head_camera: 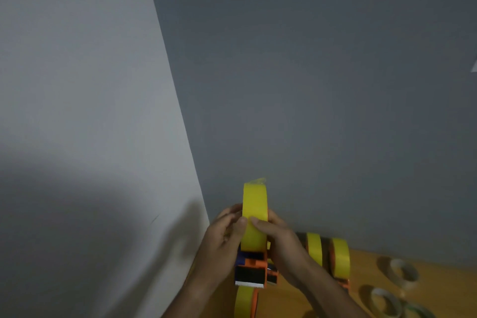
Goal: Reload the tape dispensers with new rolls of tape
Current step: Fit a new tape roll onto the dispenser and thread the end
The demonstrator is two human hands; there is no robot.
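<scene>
Left hand and right hand grasp the yellow tape roll from either side, thumbs on its face. The roll sits upright in an orange dispenser held above the tabletop. Two loaded dispensers stand just right; empty cores lie farther right.

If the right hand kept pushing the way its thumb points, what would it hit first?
The right hand points left, thumb already on the yellow tape roll. Beyond that, probably the left hand opposite; depth is unclear.
</scene>
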